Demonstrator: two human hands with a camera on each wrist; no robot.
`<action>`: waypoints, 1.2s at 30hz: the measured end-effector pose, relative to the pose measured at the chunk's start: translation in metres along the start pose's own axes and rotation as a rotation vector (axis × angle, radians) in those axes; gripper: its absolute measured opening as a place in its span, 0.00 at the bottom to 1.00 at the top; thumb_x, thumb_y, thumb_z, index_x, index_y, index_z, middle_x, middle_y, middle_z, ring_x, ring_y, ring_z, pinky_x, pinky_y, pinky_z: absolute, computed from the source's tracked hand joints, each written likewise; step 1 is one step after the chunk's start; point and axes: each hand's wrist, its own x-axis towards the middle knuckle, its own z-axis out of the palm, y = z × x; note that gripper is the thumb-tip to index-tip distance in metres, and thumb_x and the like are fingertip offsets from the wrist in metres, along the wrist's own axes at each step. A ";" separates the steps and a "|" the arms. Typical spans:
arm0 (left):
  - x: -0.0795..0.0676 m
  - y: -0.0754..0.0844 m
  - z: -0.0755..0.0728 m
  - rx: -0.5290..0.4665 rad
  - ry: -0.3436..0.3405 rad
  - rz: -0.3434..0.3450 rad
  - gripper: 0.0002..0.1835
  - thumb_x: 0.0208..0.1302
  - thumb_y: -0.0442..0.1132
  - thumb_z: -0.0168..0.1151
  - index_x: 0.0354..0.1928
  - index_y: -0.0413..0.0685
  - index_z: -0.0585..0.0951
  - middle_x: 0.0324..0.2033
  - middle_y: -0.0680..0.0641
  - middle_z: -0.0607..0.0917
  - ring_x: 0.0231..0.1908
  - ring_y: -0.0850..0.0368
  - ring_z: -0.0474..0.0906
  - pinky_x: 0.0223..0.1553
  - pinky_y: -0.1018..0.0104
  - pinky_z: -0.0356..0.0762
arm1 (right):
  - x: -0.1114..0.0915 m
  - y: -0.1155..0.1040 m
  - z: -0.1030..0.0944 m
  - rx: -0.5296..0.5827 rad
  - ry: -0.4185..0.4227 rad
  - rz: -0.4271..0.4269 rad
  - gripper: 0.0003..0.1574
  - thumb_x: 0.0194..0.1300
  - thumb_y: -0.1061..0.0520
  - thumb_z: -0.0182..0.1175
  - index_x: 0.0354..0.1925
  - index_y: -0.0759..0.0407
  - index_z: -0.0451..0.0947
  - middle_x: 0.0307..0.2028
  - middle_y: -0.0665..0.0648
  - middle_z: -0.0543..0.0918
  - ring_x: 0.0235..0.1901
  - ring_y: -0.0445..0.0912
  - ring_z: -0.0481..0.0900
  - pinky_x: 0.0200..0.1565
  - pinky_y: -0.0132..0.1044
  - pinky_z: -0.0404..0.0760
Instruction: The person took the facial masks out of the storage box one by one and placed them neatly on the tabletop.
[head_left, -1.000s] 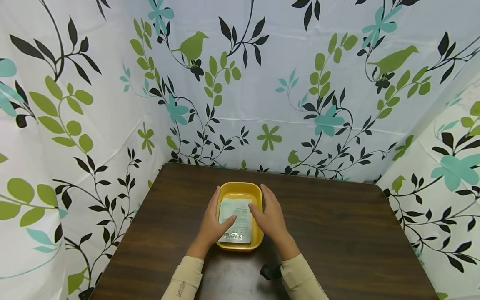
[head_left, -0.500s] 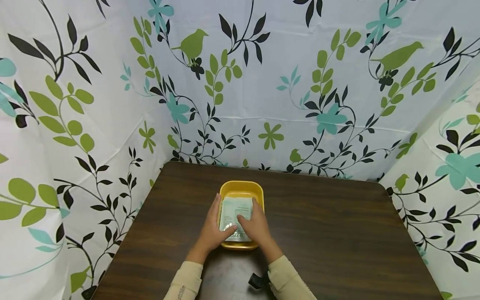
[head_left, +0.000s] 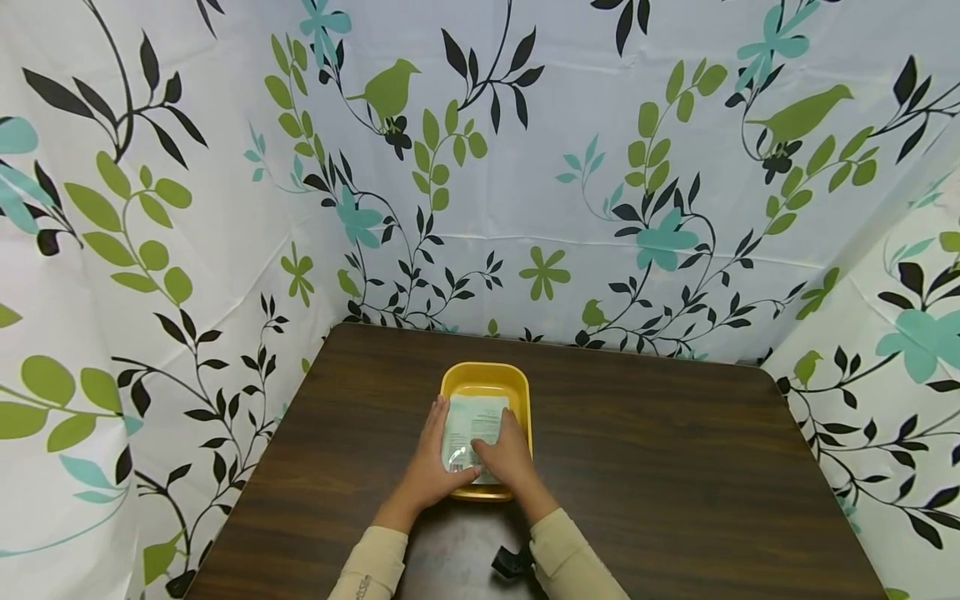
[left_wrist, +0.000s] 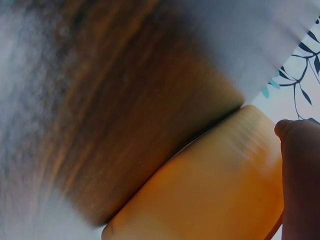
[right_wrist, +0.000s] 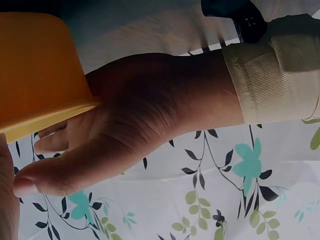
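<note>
A pale green-white flat packet (head_left: 480, 412) with small print and a barcode lies in a yellow tray (head_left: 483, 373). My left hand (head_left: 431, 462) is at the packet's left side, fingers straight along the edge and thumb over its near end. From the right, my right hand (head_left: 512, 454) reaches over the packet, its thumb overlapping the top and its fingers near the right edge. In the right wrist view, my right hand (right_wrist: 135, 105) is beside the tray (right_wrist: 40, 70), thumb and fingers apart beyond the rim. The left wrist view shows the tray's outer wall (left_wrist: 200, 185) below a digit.
The tray stands on a dark wood-look table (head_left: 660, 475). A curtain (head_left: 555, 167) with leaves, birds and flowers hangs behind the table and at both sides. A black wrist-worn device (head_left: 512, 562) sits by the right sleeve (head_left: 573, 554).
My right hand has come in leftward from outside the tray's right rim to over the packet. My left hand has moved slightly closer to the packet. Packet and tray keep their positions.
</note>
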 end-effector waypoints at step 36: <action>-0.002 0.001 0.006 0.180 0.021 0.000 0.64 0.51 0.56 0.77 0.82 0.46 0.48 0.82 0.40 0.48 0.81 0.39 0.44 0.73 0.33 0.58 | 0.000 0.001 0.004 0.391 -0.029 0.049 0.57 0.51 0.69 0.70 0.76 0.66 0.56 0.73 0.74 0.66 0.71 0.65 0.66 0.70 0.61 0.66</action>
